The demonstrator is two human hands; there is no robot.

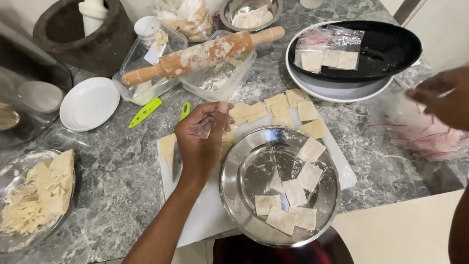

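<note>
Left hand [202, 139] over dough squares [273, 108] at 10 o'clock of steel plate [234, 193], fingertips pinched loosely, hold unclear. Right hand [442, 98] at 3 o'clock, fingers slack, empty, above plastic bags [422, 137].

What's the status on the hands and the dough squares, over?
Left hand over cutting board, fingers pinched above dough squares. Right hand open over plastic bags. Steel plate holds more squares. Nothing blocking.

Even soft indoor light, glare on steel plate [239, 161], right hand [442, 98] motion-blurred.
</note>
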